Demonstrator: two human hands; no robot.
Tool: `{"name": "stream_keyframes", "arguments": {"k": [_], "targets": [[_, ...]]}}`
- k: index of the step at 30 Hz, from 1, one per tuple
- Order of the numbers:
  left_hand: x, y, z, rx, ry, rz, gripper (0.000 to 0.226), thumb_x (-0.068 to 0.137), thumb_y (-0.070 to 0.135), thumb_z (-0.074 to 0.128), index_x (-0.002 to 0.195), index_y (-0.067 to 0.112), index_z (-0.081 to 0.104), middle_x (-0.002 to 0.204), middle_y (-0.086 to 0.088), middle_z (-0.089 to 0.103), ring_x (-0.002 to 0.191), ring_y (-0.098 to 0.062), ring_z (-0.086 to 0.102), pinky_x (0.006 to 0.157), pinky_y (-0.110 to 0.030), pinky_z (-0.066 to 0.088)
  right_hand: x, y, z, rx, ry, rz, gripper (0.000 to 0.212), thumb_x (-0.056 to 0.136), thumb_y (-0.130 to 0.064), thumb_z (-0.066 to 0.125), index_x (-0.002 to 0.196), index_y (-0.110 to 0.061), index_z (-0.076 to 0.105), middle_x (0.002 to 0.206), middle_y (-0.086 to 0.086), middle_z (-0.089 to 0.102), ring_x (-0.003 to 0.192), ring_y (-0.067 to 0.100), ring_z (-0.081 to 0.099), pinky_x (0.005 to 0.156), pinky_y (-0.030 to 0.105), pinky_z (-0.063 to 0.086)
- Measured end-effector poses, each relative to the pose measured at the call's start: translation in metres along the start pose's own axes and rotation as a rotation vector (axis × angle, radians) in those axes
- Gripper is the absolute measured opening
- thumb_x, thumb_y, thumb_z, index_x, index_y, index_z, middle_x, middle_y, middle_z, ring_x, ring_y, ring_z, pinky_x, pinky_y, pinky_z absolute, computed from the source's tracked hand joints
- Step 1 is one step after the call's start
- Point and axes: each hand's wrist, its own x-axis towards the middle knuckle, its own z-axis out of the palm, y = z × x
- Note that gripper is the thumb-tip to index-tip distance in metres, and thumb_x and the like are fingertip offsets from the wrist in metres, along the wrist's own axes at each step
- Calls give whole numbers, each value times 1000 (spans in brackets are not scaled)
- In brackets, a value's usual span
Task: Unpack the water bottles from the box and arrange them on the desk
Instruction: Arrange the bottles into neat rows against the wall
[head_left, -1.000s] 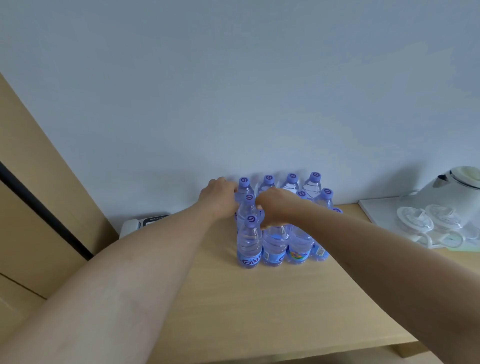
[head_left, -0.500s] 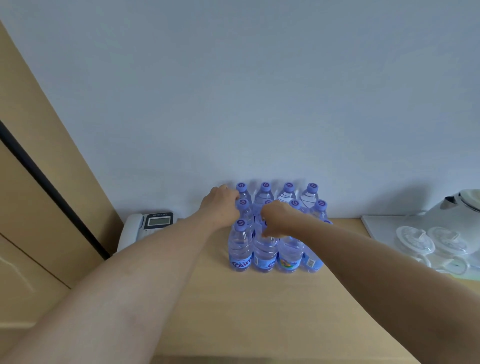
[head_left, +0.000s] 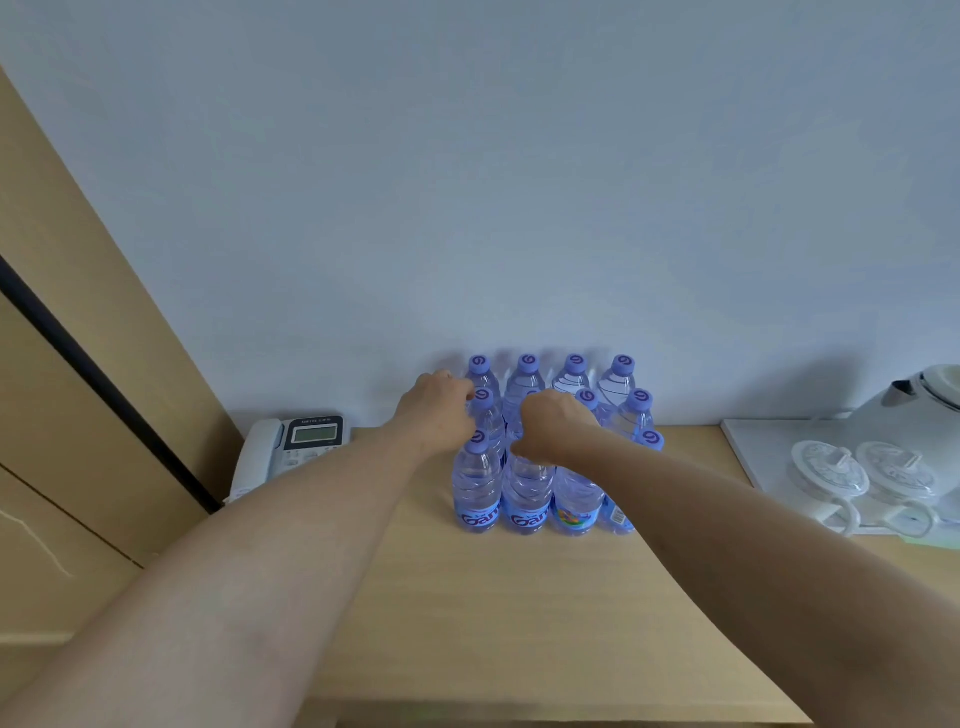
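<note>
- Water bottles (head_left: 524, 493) stand upright, packed in rows at the tabletop's (head_left: 519, 623) back edge.
- Our left hand (head_left: 436, 415) and right hand (head_left: 550, 428) curl around bottle tops; exact grip hidden.

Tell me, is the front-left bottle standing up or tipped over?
Upright. The front-left bottle stands on the desk, purple cap on top and label level, in line with its neighbours.

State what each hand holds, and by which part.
Left hand is on a second-row bottle near its neck. Right hand curls over a front-row bottle top. Actual grips hidden.
</note>
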Motion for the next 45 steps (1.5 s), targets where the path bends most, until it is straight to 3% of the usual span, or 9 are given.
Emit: {"name": "stream_keyframes", "arguments": {"k": [7, 13, 19, 23, 28, 34, 37, 41, 45], "targets": [[4, -2, 0, 6, -26, 5, 39, 81, 19, 56, 120, 19, 60, 122, -8, 52, 111, -27, 51, 90, -40, 48, 3, -2, -1, 36, -11, 57, 33, 78, -30, 71, 64, -17, 43, 70, 0, 46, 60, 15, 45, 43, 25, 31], [9, 5, -3, 7, -31, 23, 35, 82, 21, 57, 117, 21, 62, 116, -7, 53, 104, -27, 54, 86, -38, 49, 1, 2, -14, 56, -51, 0, 50, 72, -53, 77, 60, -17, 44, 64, -2, 48, 56, 12, 44, 46, 27, 32], [12, 26, -9, 22, -10, 51, 7, 80, 15, 54, 79, 22, 52, 106, -8, 55, 88, -25, 50, 72, -33, 45, -11, 27, -42, 16, -15, -25, 33, 79, -47, 67, 86, -15, 68, 87, 1, 62, 82, 23, 61, 66, 33, 51], [14, 38, -7, 32, -25, 70, 34, 84, 21, 54, 118, 20, 61, 120, -8, 51, 109, -29, 51, 87, -39, 49, -28, 46, -43, 0, -144, -26, 38, 76, -46, 76, 99, -16, 71, 97, 3, 67, 95, 22, 60, 79, 35, 53], [15, 52, -5, 48, -15, 82, 41, 83, 22, 52, 124, 23, 59, 121, -6, 49, 115, -27, 47, 88, -38, 47, -35, 62, -34, -8, -193, -26, 47, 73, -21, 82, 116, -19, 66, 114, 6, 61, 107, 25, 56, 79, 34, 51], [13, 61, 0, 63, -15, 95, 36, 81, 22, 53, 116, 23, 61, 119, -7, 51, 116, -28, 46, 90, -39, 47, -33, 66, -24, 70, -92, -4, 33, 74, -12, 75, 106, -18, 71, 109, 6, 60, 93, 26, 64, 69, 32, 55], [12, 64, 0, 59, -11, 96, 34, 81, 21, 52, 114, 24, 61, 118, -7, 51, 115, -29, 46, 92, -42, 47, -29, 67, -21, 46, -54, 29, 22, 72, -23, 78, 83, -8, 66, 85, 7, 60, 81, 26, 64, 60, 31, 52], [14, 65, -3, 37, -2, 94, 35, 81, 21, 52, 115, 25, 60, 118, -5, 50, 113, -27, 47, 88, -38, 47, -28, 69, -16, 45, 15, 34, 35, 74, -38, 76, 75, -10, 55, 70, 3, 52, 67, 21, 56, 46, 27, 37], [14, 68, -3, 30, -9, 87, 36, 82, 20, 52, 118, 23, 59, 120, -5, 50, 113, -27, 47, 90, -40, 48, -28, 69, -16, 32, -6, 27, 37, 78, -43, 73, 75, -11, 56, 75, 4, 53, 67, 20, 55, 47, 27, 39]]}}
